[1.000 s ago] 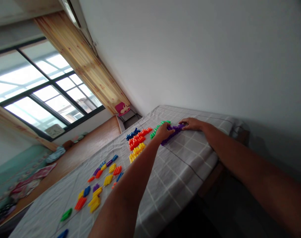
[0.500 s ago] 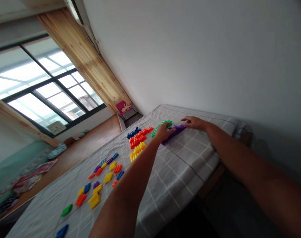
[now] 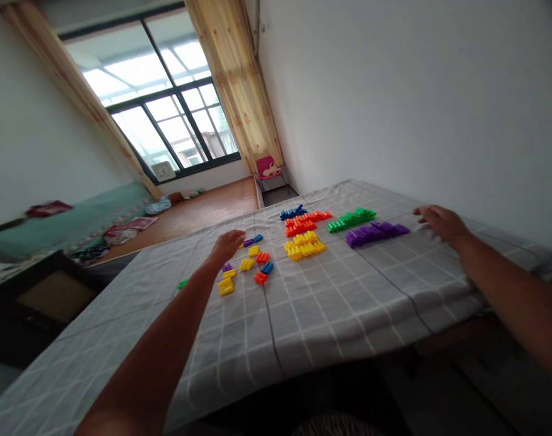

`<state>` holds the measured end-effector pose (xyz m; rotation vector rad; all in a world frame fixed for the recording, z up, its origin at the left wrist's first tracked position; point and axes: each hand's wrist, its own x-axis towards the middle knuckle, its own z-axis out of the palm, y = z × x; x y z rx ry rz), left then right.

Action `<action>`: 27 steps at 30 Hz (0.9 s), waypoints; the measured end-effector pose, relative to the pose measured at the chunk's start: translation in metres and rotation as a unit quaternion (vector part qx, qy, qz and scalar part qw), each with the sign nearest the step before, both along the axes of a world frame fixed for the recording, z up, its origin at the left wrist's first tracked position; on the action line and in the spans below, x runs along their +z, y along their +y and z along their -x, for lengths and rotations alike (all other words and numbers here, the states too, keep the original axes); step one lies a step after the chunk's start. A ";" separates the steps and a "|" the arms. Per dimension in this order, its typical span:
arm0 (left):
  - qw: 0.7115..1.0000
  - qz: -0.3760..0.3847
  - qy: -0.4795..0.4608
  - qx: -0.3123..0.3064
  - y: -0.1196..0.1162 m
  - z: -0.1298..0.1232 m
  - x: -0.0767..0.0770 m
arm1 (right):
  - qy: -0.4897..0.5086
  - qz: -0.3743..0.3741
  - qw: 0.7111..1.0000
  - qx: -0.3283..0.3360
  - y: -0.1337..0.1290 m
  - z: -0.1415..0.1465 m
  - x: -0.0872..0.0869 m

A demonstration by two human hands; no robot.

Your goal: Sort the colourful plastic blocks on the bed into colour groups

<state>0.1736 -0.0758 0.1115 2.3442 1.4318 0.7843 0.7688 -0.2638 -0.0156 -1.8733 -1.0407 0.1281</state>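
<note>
My left hand (image 3: pixel 228 245) is over the loose plastic building blocks on the left, its fingers stretched forward beside a purple block (image 3: pixel 248 243) and a blue block (image 3: pixel 258 238). Nothing shows in its grasp, though it hides some blocks. My right hand (image 3: pixel 442 223) hovers at the right of the purple block pile (image 3: pixel 376 234), fingers apart and holding nothing. Behind that pile is a green block pile (image 3: pixel 352 219). Farther left are the yellow pile (image 3: pixel 304 246), the orange-red pile (image 3: pixel 307 222) and the dark blue pile (image 3: pixel 293 212).
A grey checked cloth (image 3: pixel 330 315) covers the table. Scattered yellow blocks (image 3: pixel 226 286), orange blocks (image 3: pixel 260 277) and a green block (image 3: pixel 182 284) lie on its left part. A white wall (image 3: pixel 416 109) borders the right side. A pink chair (image 3: pixel 267 166) stands beyond the far end.
My left hand has left the green and purple piles and moved left to the loose blocks. My right hand has drawn away from the purple pile. The view has turned left and levelled somewhat.
</note>
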 end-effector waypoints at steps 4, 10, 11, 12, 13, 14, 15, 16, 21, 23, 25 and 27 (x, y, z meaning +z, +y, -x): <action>0.998 0.039 -0.004 0.051 -0.008 0.073 -0.007 | -0.105 0.002 0.985 0.139 0.000 0.025 0.048; 0.995 0.076 -0.031 0.061 -0.014 0.104 -0.019 | -0.137 0.247 0.892 0.354 0.026 0.056 0.105; 0.994 0.081 -0.036 0.060 -0.014 0.105 -0.021 | -0.152 0.264 0.882 0.359 0.031 0.059 0.107; 0.994 0.085 -0.039 0.059 -0.014 0.106 -0.024 | -0.165 0.274 0.874 0.365 0.035 0.061 0.108; 0.994 0.087 -0.040 0.057 -0.014 0.107 -0.027 | -0.174 0.281 0.868 0.371 0.039 0.063 0.108; 0.994 0.086 -0.039 0.054 -0.013 0.108 -0.029 | -0.180 0.286 0.863 0.377 0.043 0.066 0.107; 0.994 0.086 -0.036 0.051 -0.013 0.110 -0.032 | -0.182 0.290 0.859 0.380 0.045 0.068 0.106; 0.995 0.086 -0.031 0.049 -0.012 0.112 -0.034 | -0.183 0.293 0.857 0.381 0.048 0.070 0.106; 0.995 0.083 -0.023 0.042 -0.007 0.124 -0.037 | -0.164 0.280 0.878 0.353 0.050 0.069 0.115; 0.995 0.082 -0.026 0.048 -0.005 0.129 -0.035 | -0.150 0.258 0.899 0.320 0.047 0.061 0.121; 0.994 0.084 -0.035 0.054 -0.002 0.130 -0.034 | -0.143 0.248 0.922 0.260 0.043 0.050 0.124; 0.993 0.092 -0.052 0.054 -0.001 0.129 -0.032 | -0.142 0.251 0.941 0.177 0.038 0.040 0.121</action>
